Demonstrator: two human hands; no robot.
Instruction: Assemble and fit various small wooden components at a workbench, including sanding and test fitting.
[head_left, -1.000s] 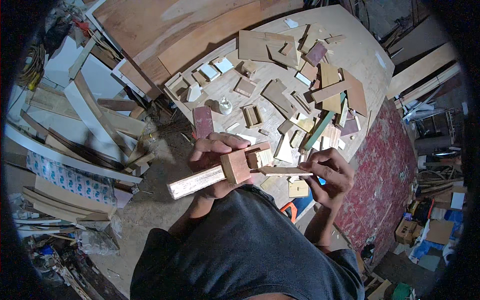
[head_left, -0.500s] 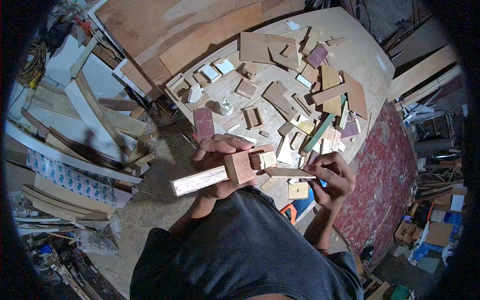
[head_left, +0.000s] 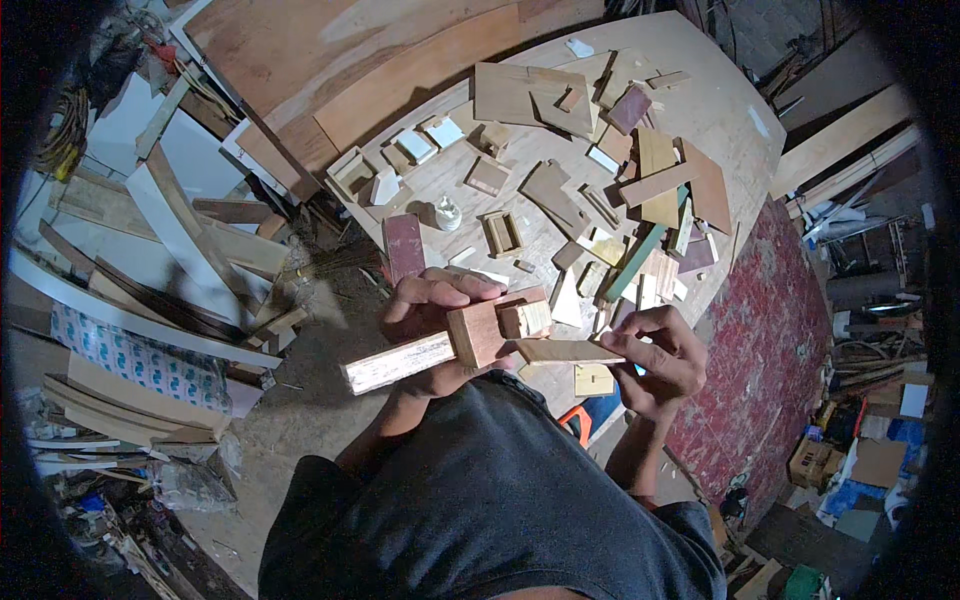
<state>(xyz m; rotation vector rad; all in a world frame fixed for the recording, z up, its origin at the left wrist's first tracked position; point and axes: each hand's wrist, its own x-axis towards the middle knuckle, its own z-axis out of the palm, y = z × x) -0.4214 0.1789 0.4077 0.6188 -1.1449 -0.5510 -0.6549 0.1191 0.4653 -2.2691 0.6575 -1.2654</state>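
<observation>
Over the near side of the worktable, my left hand [head_left: 432, 296] is wrapped round a small wooden assembly. Its reddish-brown block [head_left: 478, 336] faces me, with a long, rough pale strip [head_left: 398, 364] running out to the left. A short pale block [head_left: 526, 321] sits at its right end. My right hand [head_left: 662, 362] pinches the right end of a thin wooden slat [head_left: 568, 353] between thumb and fingers. The slat's left end lies close beside the assembly; whether they touch I cannot tell. My left palm and some of its fingers are hidden behind the assembly.
Scattered wood offcuts cover the worktable [head_left: 735, 110], including a small rectangular frame [head_left: 503, 233], a green strip [head_left: 636, 262] and a dark red board [head_left: 404, 247]. A small whitish jar [head_left: 447, 212] stands among them. Curved boards [head_left: 190, 225] are piled at left; a red-stained panel [head_left: 745, 340] lies right.
My right hand has shifted slightly left, bringing the slat nearer the assembly and turning more of its broad face toward me. My left hand and the assembly stay almost still.
</observation>
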